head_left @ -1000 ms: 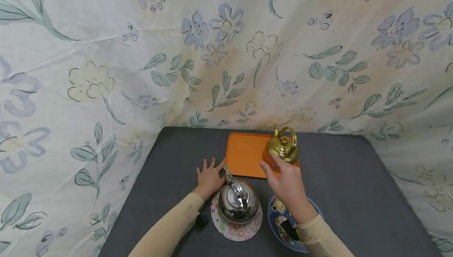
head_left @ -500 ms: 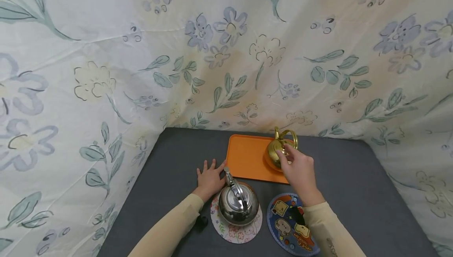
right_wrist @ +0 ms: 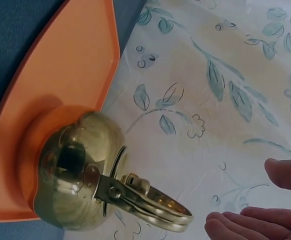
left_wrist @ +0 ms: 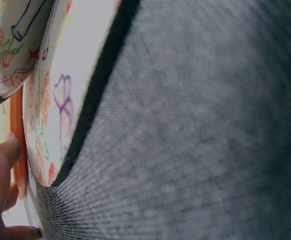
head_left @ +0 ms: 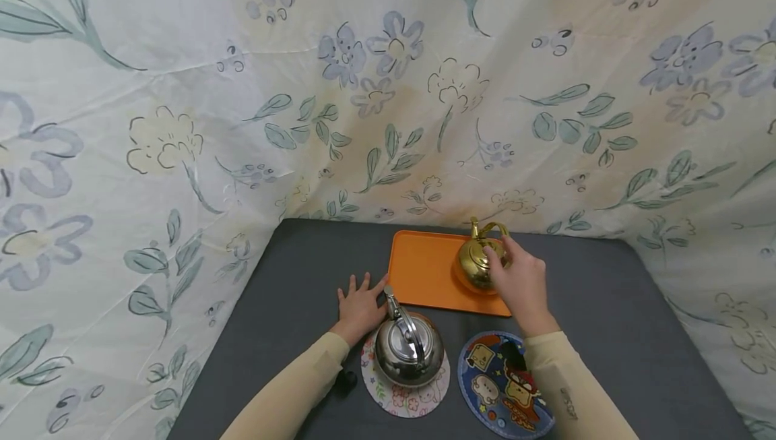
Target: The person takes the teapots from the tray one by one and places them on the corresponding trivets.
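A gold kettle (head_left: 471,266) stands upright on the right part of an orange tray (head_left: 421,268), its arched handle raised. My right hand (head_left: 523,284) is at the handle in the head view. The right wrist view parts them: a gap lies between the kettle's handle (right_wrist: 155,207) and my fingers (right_wrist: 255,225), thumb held apart. My left hand (head_left: 359,308) lies on the dark table with fingers spread, the tray's near-left corner beside it. Close to its right a silver kettle (head_left: 405,356) sits on a round floral mat (head_left: 412,403).
A round blue cartoon mat (head_left: 494,407) lies at the front right, partly under my right sleeve (head_left: 570,386). Beneath the left sleeve (head_left: 291,386) is a small black object (head_left: 345,381). Flowered cloth (head_left: 388,123) hangs behind the dark table (head_left: 606,325).
From in front of the gold kettle, my right hand has moved right and away from me to its handle. More of the blue mat shows. The left hand stays in place.
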Demonstrator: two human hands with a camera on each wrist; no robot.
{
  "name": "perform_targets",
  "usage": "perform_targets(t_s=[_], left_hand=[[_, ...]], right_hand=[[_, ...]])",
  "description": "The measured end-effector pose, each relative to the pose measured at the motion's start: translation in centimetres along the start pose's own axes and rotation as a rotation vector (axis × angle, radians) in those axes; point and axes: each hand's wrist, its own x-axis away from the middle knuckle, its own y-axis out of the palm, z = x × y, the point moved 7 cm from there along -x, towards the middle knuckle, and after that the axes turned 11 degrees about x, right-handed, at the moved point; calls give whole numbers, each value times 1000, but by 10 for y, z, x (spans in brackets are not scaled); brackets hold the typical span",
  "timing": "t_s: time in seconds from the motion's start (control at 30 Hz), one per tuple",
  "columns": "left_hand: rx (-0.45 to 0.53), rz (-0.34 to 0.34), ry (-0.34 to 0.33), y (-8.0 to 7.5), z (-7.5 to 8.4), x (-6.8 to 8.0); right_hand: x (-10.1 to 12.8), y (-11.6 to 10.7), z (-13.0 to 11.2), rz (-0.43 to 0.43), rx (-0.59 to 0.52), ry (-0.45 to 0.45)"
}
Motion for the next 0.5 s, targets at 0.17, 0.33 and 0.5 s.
perform_targets(t_s=[0.17, 0.33, 0.5], left_hand=[[10, 5, 18, -4, 3, 2], [4, 9, 24, -6, 4, 2], [15, 13, 20, -5, 3, 1]], right_hand=[[-6, 3, 9, -9, 12, 42], [-12, 7, 14, -43, 37, 67], [-17, 11, 16, -43, 53, 60]])
